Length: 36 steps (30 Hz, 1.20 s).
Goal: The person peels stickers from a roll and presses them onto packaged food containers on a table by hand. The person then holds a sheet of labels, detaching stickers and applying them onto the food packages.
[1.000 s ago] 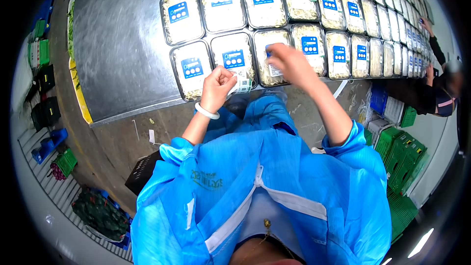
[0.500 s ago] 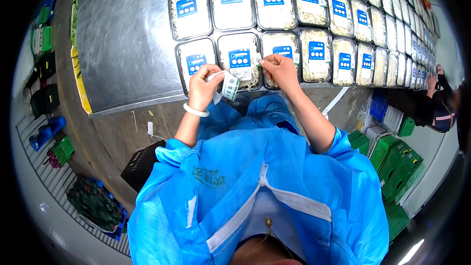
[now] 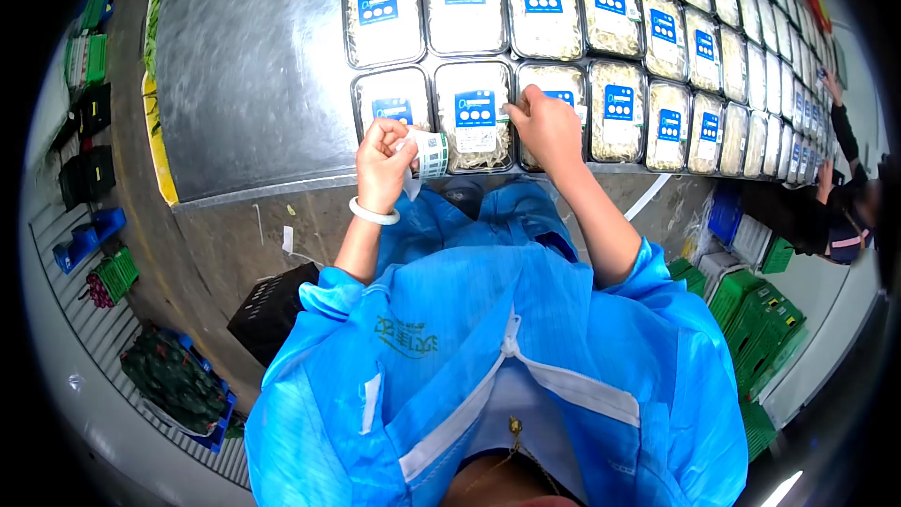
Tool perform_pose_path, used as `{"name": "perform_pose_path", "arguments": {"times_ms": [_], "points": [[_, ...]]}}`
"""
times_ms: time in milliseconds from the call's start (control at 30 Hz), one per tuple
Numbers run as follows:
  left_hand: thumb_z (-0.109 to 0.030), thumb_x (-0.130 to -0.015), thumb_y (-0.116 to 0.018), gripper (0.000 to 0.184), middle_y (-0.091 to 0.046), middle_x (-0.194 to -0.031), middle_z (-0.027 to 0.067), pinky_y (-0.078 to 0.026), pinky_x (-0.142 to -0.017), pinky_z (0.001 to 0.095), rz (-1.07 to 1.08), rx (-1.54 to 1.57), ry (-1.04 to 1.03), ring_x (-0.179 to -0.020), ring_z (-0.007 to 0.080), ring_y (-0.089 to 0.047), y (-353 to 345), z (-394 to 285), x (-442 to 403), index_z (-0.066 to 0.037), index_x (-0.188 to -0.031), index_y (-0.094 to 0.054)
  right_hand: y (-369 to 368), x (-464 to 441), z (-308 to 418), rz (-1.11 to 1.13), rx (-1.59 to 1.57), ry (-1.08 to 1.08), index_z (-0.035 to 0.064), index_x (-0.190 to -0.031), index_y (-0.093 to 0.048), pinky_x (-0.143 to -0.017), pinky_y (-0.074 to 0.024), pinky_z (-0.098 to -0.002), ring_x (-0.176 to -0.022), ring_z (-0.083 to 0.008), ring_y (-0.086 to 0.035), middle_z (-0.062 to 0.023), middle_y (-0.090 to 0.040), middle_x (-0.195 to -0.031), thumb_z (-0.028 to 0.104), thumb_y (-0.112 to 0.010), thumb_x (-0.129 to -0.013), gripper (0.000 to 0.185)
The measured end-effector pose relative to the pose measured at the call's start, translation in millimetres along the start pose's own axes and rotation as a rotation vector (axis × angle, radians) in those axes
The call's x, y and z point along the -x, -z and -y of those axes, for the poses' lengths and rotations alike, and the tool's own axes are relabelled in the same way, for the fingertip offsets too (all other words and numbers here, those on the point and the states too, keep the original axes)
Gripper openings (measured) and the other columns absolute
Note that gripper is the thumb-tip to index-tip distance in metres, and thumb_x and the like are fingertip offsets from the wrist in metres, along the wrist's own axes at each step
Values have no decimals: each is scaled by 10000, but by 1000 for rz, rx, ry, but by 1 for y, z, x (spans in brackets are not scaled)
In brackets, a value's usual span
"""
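Note:
My left hand [image 3: 383, 169] pinches a strip of white and green printed stickers [image 3: 431, 156], held in front of the nearest row of packs. My right hand [image 3: 552, 131] has thumb and finger closed on a small sticker [image 3: 504, 113] at the right edge of a clear-lidded pack of bean sprouts [image 3: 476, 144]. That pack carries a blue and white label. Behind my left hand sits another such pack [image 3: 392, 89], partly covered. A third pack [image 3: 560, 78] is mostly hidden under my right hand.
Rows of similar packs [image 3: 547, 19] run back and right along the metal table [image 3: 253, 66]. Another person's arm [image 3: 845, 136] reaches over the far right end. Green crates [image 3: 765, 324] stand at lower right, a black crate [image 3: 272, 313] by my left side.
The view has shifted slightly, so the packs appear further right. The sticker strip has swung from hanging down to pointing right. The other person's arm now stretches out over the packs.

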State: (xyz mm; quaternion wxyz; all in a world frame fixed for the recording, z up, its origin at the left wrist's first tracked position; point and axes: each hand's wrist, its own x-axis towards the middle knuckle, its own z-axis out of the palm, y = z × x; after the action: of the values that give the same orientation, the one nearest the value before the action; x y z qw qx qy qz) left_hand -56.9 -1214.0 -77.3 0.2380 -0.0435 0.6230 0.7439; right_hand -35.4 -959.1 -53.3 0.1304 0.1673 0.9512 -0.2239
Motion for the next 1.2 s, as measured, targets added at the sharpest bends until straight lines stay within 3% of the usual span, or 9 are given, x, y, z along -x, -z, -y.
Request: {"name": "perform_pose_path", "arguments": {"times_ms": [100,233,333,433,467,500,567,900,1200], "points": [[74,-878,-571,179,-669,-952,56,-501,-683,221,33,-75,23,-796,86,-616,-5,-7,6,-15,-1029,-602,8,15,25,40,-484,336,63,-989,-651,-664,-526,-426,-754,-347,-666,-126,-694,-846,262,-691,-832,256],[27,-859,-621,153,-679,-895,24,-487,-660,221,81,-247,53,-769,73,-603,-1,-10,15,-9,-993,-685,1,28,49,260,-209,680,85,-1087,-596,-745,-517,-416,-933,-300,-638,-99,-645,-974,254,-673,-842,308],[4,-860,-650,97,-649,-799,-1,-449,-598,199,52,-435,31,-703,42,-556,12,-11,27,-7,-952,-681,-4,28,60,323,-126,644,66,-975,-631,-696,-522,-408,-836,-318,-652,-88,-671,-879,252,-690,-822,248],[-27,-828,-682,84,-672,-748,15,-482,-637,233,-153,-549,-67,-696,76,-596,33,-4,30,-4,-907,-670,-24,21,64,272,-476,353,50,-854,-665,-607,-517,-383,-659,-290,-654,-98,-674,-734,227,-710,-805,189],[-40,-828,-692,70,-661,-760,1,-469,-629,218,-239,-424,128,-698,51,-578,41,-6,34,-11,-888,-670,-35,16,69,240,-729,115,18,-745,-670,-502,-483,-333,-504,-215,-614,-108,-654,-612,190,-711,-802,187],[-36,-848,-684,53,-650,-779,-10,-454,-616,199,-266,-409,13,-709,30,-560,56,6,32,-13,-891,-665,-33,8,74,366,-982,-135,-23,-773,-667,-447,-410,-260,-495,-106,-565,-76,-643,-616,178,-725,-825,216],[-24,-869,-672,47,-649,-806,-6,-448,-620,188,-290,-260,35,-726,24,-556,68,2,32,-9,-909,-652,-59,0,78,351,-1208,-366,-29,-745,-656,-417,-389,-227,-487,-91,-567,-78,-636,-603,172,-727,-822,226],[-5,-878,-665,65,-636,-814,-11,-451,-641,187,-273,-191,-32,-730,29,-545,68,-1,41,8,-930,-629,-85,2,100,141,-883,-267,-52,-763,-657,-414,-435,-249,-467,-117,-592,-100,-651,-617,141,-683,-846,212],[-10,-882,-666,66,-638,-833,-3,-462,-658,190,-263,-165,-51,-749,35,-558,72,7,38,8,-931,-625,-83,11,107,-3,-940,-194,-63,-781,-682,-472,-485,-267,-471,-119,-622,-112,-671,-606,118,-671,-845,192]]}}
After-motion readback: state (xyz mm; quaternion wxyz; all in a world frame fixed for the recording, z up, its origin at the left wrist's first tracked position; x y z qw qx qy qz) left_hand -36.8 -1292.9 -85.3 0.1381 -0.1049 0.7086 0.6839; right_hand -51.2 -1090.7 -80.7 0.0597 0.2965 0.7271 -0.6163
